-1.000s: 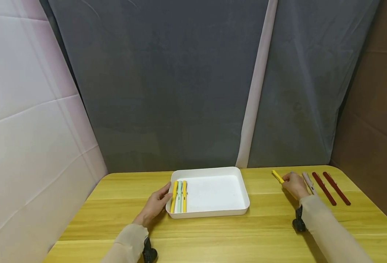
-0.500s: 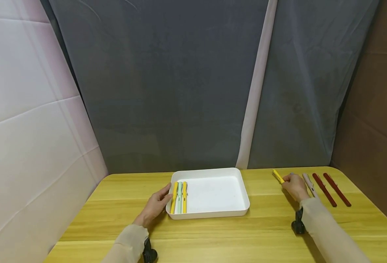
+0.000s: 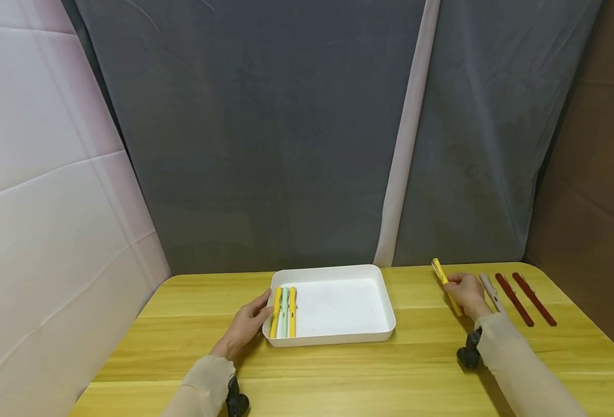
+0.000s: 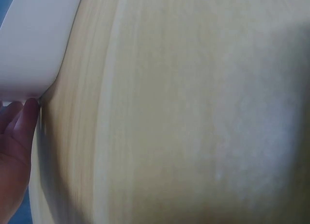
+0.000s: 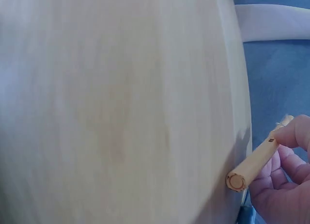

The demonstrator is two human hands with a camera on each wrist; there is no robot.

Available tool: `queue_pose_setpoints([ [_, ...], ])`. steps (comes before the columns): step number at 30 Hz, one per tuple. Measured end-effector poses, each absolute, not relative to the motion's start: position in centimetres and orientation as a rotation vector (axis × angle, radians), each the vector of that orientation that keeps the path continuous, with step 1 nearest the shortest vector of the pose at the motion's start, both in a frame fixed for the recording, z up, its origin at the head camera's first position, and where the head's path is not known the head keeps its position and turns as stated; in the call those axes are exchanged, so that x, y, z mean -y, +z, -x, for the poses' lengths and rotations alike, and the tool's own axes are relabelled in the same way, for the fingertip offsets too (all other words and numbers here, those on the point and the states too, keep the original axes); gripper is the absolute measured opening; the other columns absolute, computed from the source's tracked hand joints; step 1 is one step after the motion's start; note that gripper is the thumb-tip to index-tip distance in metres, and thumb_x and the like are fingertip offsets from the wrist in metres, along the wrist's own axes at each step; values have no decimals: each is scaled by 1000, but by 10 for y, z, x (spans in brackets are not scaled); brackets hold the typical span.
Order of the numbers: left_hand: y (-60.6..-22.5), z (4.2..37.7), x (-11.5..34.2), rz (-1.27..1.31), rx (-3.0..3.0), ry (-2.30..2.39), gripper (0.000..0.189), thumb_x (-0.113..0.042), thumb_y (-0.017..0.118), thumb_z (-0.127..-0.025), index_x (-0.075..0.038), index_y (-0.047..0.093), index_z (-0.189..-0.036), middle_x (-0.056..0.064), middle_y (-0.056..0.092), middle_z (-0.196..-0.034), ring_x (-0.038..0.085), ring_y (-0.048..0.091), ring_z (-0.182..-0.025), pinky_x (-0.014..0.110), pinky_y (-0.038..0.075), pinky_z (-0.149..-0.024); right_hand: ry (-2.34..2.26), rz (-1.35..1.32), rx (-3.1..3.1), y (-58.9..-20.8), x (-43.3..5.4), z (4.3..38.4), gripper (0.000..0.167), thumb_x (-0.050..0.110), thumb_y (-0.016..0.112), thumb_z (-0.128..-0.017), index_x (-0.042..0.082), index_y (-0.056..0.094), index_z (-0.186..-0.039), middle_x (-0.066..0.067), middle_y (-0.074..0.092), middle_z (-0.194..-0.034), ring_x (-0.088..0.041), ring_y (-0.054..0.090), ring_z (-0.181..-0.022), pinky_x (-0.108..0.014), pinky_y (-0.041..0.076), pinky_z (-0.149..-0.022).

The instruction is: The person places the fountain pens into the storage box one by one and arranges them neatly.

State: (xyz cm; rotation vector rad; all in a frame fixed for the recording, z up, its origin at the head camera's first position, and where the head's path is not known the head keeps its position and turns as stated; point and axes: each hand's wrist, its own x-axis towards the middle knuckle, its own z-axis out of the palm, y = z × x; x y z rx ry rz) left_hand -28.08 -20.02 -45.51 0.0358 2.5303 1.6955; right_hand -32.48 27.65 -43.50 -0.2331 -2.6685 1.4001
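My right hand (image 3: pixel 467 294) pinches a yellow pen (image 3: pixel 439 271) between thumb and fingers, at the right of the table. In the right wrist view, the blunt end of this pen (image 5: pixel 252 168) points away from the fingers, with its shadow on the wood. My left hand (image 3: pixel 245 325) rests against the left wall of a white tray (image 3: pixel 333 339), its fingers fairly straight. The left wrist view shows fingertips (image 4: pixel 30 107) right at the tray's corner. Inside the tray, a yellow pen (image 3: pixel 276 313), a mint green pen (image 3: pixel 285 313) and another yellow pen (image 3: pixel 293 313) lie side by side.
Right of my right hand lie a grey pen (image 3: pixel 489 289) and two dark red pens (image 3: pixel 514 299). A blue object (image 5: pixel 247 214) shows partly beneath that hand in the right wrist view. A grey curtain (image 3: pixel 286 145) hangs behind the wooden table (image 3: pixel 338 382).
My right hand has tilted the yellow pen up and lifted it slightly, and its lower end now shows below the fingers. The left hand and tray have stayed in place.
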Motion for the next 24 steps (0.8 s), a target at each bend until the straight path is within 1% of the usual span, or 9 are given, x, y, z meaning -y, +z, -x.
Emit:
queue_pose_setpoints([
  [2,-455,281,200,-30,-2524,1696,55,-19,49,-98,-13,28,-149,10,26,-154,25,33,-134,43,34,-108,1456,255,2629,-434,-273,324,39,4,54,-85,-17,51,-118,-25,61,-97,-14,52,-67,-24,45,-53],
  [4,-455,281,201,-40,-2515,1698,55,-20,49,-99,-13,27,-149,11,24,-155,27,29,-138,48,29,-110,1512,266,2594,-434,-271,324,39,4,54,-85,-17,50,-119,-21,61,-94,-11,49,-65,-23,43,-52],
  [5,-455,281,201,-43,-2511,1701,55,-20,49,-99,-13,27,-149,11,24,-155,27,29,-137,48,29,-110,1544,271,2570,-434,-269,325,39,4,54,-85,-17,50,-119,-18,62,-92,-10,48,-65,-22,42,-51],
  [10,-455,280,202,-62,-2523,1701,55,-18,49,-98,-10,28,-148,12,25,-154,28,29,-138,47,29,-110,1649,268,2489,-432,-260,326,41,1,52,-84,-18,48,-120,-9,60,-88,-5,48,-67,-18,44,-56],
  [13,-455,280,202,-62,-2529,1705,55,-17,50,-98,-8,28,-148,12,26,-153,28,29,-138,47,30,-110,1666,267,2474,-431,-255,327,43,0,52,-84,-18,47,-122,-10,59,-91,-4,48,-70,-15,43,-58],
  [17,-455,280,201,-69,-2519,1715,55,-15,49,-98,-8,28,-148,12,26,-154,29,26,-140,47,28,-111,1645,248,2480,-428,-248,326,43,1,53,-86,-18,47,-124,-16,58,-99,-4,48,-75,-12,42,-61],
  [20,-455,280,201,-83,-2513,1721,54,-16,49,-98,-8,28,-148,12,25,-154,28,25,-140,47,27,-111,1644,224,2468,-425,-242,325,42,1,53,-87,-18,47,-124,-19,57,-101,-5,48,-76,-12,42,-62],
  [22,-455,280,201,-84,-2517,1719,54,-16,49,-98,-9,28,-148,12,26,-153,27,28,-138,44,31,-109,1652,220,2459,-422,-239,324,42,1,52,-87,-18,48,-124,-19,57,-102,-6,48,-76,-13,42,-61],
  [24,-455,280,202,-86,-2533,1710,54,-17,49,-98,-8,29,-148,12,27,-153,24,32,-134,37,37,-104,1674,226,2452,-421,-236,324,43,2,52,-87,-17,48,-125,-18,57,-103,-6,48,-76,-14,43,-61],
])
